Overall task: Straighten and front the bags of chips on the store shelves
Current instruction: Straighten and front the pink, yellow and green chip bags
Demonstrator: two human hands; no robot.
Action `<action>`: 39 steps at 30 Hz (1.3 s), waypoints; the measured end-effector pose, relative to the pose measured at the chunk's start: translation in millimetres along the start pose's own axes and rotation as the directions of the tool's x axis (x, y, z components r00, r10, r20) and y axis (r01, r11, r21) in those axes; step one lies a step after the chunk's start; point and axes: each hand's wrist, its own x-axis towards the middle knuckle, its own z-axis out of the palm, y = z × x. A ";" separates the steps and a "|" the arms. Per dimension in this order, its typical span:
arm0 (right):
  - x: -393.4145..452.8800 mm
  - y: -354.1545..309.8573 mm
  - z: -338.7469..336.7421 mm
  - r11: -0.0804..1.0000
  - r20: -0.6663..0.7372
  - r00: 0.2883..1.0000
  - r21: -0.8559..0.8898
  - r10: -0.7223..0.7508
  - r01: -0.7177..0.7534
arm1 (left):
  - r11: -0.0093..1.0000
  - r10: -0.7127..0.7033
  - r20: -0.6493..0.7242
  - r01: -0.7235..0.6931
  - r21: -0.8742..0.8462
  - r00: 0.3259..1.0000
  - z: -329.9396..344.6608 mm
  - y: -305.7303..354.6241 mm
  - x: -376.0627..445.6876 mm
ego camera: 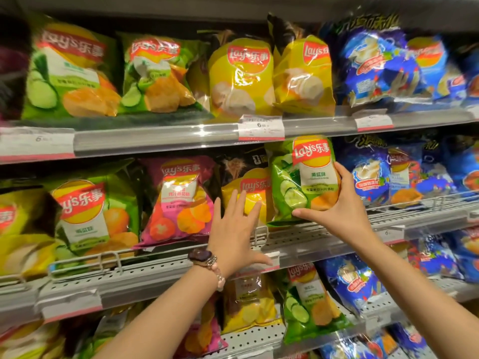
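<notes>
Head view: gripping a green bag (302, 177) upright at the middle shelf (298, 242) front, right hand (339, 211) with thumb under and fingers curled round its side. Reaching toward a yellow bag (246, 195) set further back, left hand (237, 229) with fingers straight and spread. Risking a slip: glossy, crinkly, air-puffed film sliding or toppling over the low wire rail (259, 235).
</notes>
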 end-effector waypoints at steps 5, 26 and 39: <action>-22.0 -13.0 6.0 0.999 -0.026 1.000 -0.051 0.001 -0.002 | 0.988 -0.132 -0.540 0.070 -0.134 0.831 -15.3 -30.5 -39.1; -49.7 -37.1 31.2 0.972 0.006 0.991 -0.194 -0.136 0.135 | 0.762 -0.484 -0.286 0.238 -0.602 0.827 -45.1 -84.3 -72.0; -52.5 -83.1 104.0 0.940 0.128 0.960 -0.205 -0.251 0.273 | 0.766 -0.474 -0.348 0.183 -0.617 0.809 -79.0 -98.2 -167.1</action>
